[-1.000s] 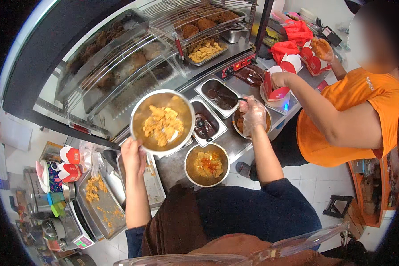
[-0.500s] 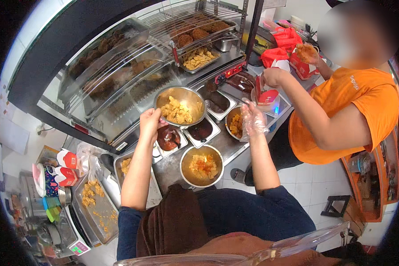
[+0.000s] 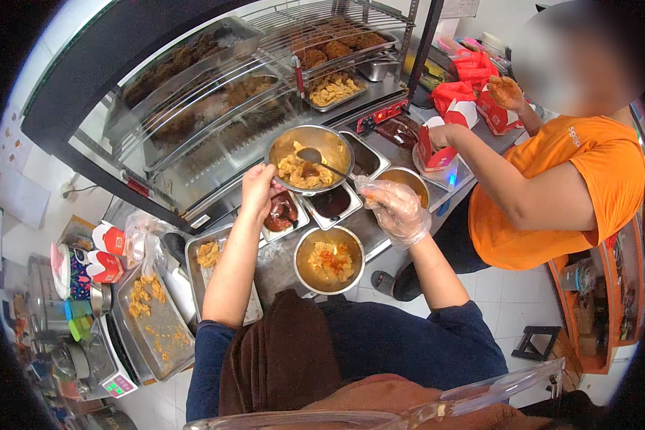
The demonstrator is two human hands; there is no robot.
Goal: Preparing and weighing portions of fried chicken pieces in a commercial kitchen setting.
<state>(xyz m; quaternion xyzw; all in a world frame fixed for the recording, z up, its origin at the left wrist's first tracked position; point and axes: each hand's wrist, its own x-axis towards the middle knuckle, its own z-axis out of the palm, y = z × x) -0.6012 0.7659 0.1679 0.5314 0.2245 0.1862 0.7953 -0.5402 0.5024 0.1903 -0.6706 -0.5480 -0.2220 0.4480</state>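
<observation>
My bare left hand (image 3: pixel 259 188) grips the rim of a steel bowl (image 3: pixel 335 145), raised and tilted over the sauce pans. Golden fried pieces (image 3: pixel 291 170) lie in it, with brown sauce on some. My right hand (image 3: pixel 400 209), in a clear plastic glove, is closed on the handle of a ladle (image 3: pixel 309 155) whose head is over the pieces. Beneath are a pan of reddish sauce (image 3: pixel 282 211) and a pan of dark sauce (image 3: pixel 330 202). A second steel bowl (image 3: pixel 304 269) nearest me holds fried pieces with orange-red powder. Behind my right hand, another bowl (image 3: pixel 410 176) is partly hidden.
A glass-fronted warmer with wire racks (image 3: pixel 272 29) and trays of fried food stands ahead. On the right, a co-worker in an orange shirt (image 3: pixel 552 186) handles a red box (image 3: pixel 434 147). At left sit a crumb-strewn tray (image 3: pixel 175 315) and red-white boxes (image 3: pixel 106 265).
The ladle has come into the bowl, and sauce now shows on the pieces. My right hand has moved slightly left and nearer me. The held bowl sits slightly further right and higher in view.
</observation>
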